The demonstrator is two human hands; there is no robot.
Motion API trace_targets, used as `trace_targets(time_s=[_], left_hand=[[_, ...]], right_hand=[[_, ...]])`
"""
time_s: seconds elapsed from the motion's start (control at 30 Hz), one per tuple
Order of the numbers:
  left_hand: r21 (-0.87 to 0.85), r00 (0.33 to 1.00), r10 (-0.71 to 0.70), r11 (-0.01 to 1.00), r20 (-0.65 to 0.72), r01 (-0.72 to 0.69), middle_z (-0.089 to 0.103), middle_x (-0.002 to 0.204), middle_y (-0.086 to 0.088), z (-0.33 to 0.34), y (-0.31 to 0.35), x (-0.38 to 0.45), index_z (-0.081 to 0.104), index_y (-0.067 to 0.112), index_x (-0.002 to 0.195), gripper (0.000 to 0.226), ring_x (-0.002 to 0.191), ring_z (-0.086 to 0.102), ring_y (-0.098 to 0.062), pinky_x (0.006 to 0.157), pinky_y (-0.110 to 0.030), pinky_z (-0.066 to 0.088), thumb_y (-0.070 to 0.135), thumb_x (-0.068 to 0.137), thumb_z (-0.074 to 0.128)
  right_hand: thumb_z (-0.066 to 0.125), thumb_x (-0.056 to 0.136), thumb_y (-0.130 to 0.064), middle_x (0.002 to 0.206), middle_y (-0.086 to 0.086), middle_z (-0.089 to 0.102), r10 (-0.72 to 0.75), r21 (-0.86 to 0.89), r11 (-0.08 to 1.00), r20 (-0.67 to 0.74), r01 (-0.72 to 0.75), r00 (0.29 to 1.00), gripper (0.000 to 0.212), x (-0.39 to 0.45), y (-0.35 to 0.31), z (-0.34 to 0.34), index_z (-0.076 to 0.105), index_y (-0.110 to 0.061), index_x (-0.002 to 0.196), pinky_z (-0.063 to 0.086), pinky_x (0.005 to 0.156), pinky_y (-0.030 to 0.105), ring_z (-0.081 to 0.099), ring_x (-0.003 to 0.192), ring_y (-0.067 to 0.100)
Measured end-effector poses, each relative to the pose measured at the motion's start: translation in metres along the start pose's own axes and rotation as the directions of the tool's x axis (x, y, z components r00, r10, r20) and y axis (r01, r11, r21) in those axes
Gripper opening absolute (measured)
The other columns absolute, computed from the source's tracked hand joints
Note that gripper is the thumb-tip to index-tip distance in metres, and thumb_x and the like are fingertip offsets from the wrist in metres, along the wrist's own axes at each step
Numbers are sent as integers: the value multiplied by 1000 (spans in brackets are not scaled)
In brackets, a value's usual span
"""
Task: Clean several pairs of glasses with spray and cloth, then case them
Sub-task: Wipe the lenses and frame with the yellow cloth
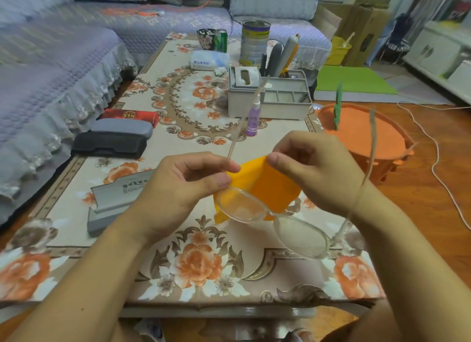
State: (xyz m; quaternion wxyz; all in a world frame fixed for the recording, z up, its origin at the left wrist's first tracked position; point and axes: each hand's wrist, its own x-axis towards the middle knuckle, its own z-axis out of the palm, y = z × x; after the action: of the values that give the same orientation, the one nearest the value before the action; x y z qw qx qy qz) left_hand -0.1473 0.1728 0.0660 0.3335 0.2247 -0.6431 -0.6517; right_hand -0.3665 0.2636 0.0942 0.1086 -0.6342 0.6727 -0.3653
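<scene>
Clear-framed glasses hang above the table's near half, temples pointing away from me. My left hand pinches the frame at the left lens corner, next to the left temple. My right hand pinches an orange cloth that hangs behind the left lens. A small purple spray bottle stands mid-table. An open grey case lies to the left of my left hand. Farther left lie a black case, a grey case and a red case, all closed.
A grey tissue-box organiser with pens stands behind the spray bottle. A tin, a can and a cup stand at the far end. A sofa runs along the left. An orange stool and a white cable are on the floor to the right.
</scene>
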Motion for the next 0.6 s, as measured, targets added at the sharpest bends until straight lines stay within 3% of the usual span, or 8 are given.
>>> trace_targets(time_s=[0.1, 0.2, 0.37, 0.47, 0.53, 0.6], left_hand=[[2, 998, -52, 999, -28, 52, 78, 95, -3, 6, -4, -1, 83, 24, 91, 20, 95, 72, -17, 84, -29, 55, 14, 76, 75], [-1, 995, -88, 996, -42, 88, 78, 98, -8, 10, -8, -2, 82, 22, 93, 16, 98, 73, -23, 86, -33, 56, 13, 80, 78], [-182, 994, -108, 978, -1, 106, 75, 101, -22, 12, -6, -5, 81, 12, 90, 17, 97, 73, -28, 79, -30, 59, 1, 81, 71], [-286, 992, -122, 950, 18, 122, 77, 91, -15, 12, -1, -5, 81, 11, 84, 20, 89, 75, -21, 72, -26, 59, 0, 79, 65], [-311, 993, -116, 943, 27, 119, 78, 91, -13, 9, -1, -4, 81, 12, 83, 16, 91, 75, -20, 76, -27, 60, 4, 75, 70], [-276, 995, -99, 956, 23, 101, 76, 106, -19, 4, -5, -2, 81, 14, 88, 16, 109, 71, -30, 93, -36, 58, 3, 76, 76]], right_hand=[[69, 95, -24, 69, 10, 65, 206, 212, 950, 129, -230, 970, 14, 0, -5, 10, 68, -14, 85, 47, 57, 30, 56, 61, 16], [64, 97, -9, 60, 8, 62, 336, 501, 731, 327, -463, 883, 9, -4, -12, 20, 64, -2, 103, 53, 53, 30, 59, 53, 21], [59, 98, -4, 72, 15, 70, 333, 604, 630, 358, -488, 872, 18, -4, -17, 22, 65, -5, 116, 60, 65, 30, 65, 59, 22], [65, 90, -4, 89, 16, 76, 277, 652, 578, 409, -491, 870, 25, -5, -15, 15, 64, 3, 114, 58, 71, 27, 74, 76, 24], [71, 84, -1, 92, 18, 77, 261, 645, 600, 402, -474, 878, 27, -5, -13, 12, 65, 0, 111, 59, 74, 30, 76, 82, 26], [70, 88, 2, 85, 14, 76, 298, 470, 801, 223, -370, 928, 16, -2, -8, 10, 68, -7, 101, 59, 70, 35, 76, 74, 21]])
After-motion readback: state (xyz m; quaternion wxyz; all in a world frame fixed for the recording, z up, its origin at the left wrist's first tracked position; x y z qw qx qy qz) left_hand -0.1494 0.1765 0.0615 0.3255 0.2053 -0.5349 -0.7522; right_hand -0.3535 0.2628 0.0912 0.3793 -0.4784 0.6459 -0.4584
